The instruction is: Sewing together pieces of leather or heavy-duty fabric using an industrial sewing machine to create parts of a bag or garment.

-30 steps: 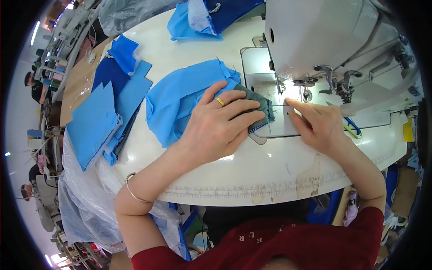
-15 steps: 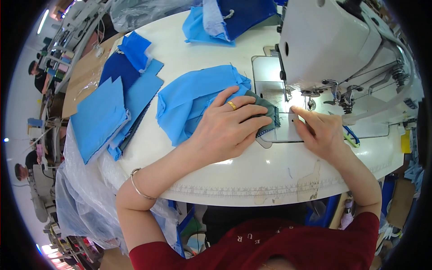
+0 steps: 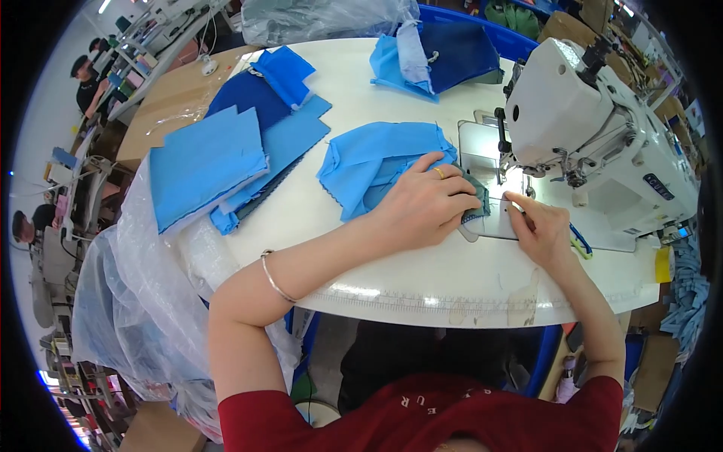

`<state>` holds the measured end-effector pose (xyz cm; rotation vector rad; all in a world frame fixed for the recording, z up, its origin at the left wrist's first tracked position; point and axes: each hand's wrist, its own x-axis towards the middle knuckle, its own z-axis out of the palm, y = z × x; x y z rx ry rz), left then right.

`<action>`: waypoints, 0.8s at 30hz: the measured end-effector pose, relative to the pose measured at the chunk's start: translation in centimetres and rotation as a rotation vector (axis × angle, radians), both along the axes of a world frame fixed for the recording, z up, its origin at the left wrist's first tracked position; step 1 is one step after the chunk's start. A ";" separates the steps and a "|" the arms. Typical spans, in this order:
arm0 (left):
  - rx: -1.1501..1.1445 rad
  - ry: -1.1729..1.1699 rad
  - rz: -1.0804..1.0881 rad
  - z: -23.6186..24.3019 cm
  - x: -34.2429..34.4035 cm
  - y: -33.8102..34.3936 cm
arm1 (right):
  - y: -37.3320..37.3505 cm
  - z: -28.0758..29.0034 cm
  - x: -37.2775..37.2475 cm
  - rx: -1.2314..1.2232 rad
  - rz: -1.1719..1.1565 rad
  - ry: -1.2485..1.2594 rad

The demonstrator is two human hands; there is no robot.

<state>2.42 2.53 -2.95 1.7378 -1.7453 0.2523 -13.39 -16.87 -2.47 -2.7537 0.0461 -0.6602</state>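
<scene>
A light-blue fabric piece [image 3: 361,166] with a dark-green end lies on the white table, left of the sewing machine [image 3: 580,113]. My left hand [image 3: 433,200] rests over its right part, fingers bent down around the green fabric [image 3: 478,188]; its thumb is mostly hidden. Just in front of the lit needle area, my right hand [image 3: 541,226] rests on the metal plate [image 3: 497,224]. Its index finger and thumb come close together and the other fingers curl in. Anything between those tips is too small to make out.
Blue fabric panels [image 3: 211,162] are stacked at the left, more blue pieces [image 3: 459,60] at the back. Small snips [image 3: 580,241] lie right of my right hand. Clear plastic sheeting [image 3: 128,301] hangs off the left edge. A printed ruler [image 3: 407,300] follows the front edge.
The view has shifted, showing more of the machine and the back of the table. Both hands keep nearly the same places by the needle; the right thumb looks closer to the index finger.
</scene>
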 end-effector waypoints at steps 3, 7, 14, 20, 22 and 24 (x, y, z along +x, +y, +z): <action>-0.036 -0.038 -0.031 -0.2 0.1 0.0 | 0.1 -0.1 -0.2 -0.041 -0.011 -0.009; -0.138 -0.185 -0.006 1.0 -0.4 1.7 | 0.0 -0.3 -0.1 -0.063 0.033 -0.048; -0.107 -0.264 0.223 5.0 0.9 9.4 | 0.0 0.0 -0.2 -0.015 -0.008 -0.047; 0.249 -0.257 0.128 5.5 0.9 12.6 | -0.1 -0.4 -0.1 0.030 -0.032 -0.031; 0.207 -0.288 0.180 3.7 1.4 11.9 | 0.2 -0.4 0.1 0.034 -0.019 -0.047; 0.157 -0.322 0.218 2.6 2.5 11.4 | 0.1 -0.5 0.1 0.033 -0.021 -0.067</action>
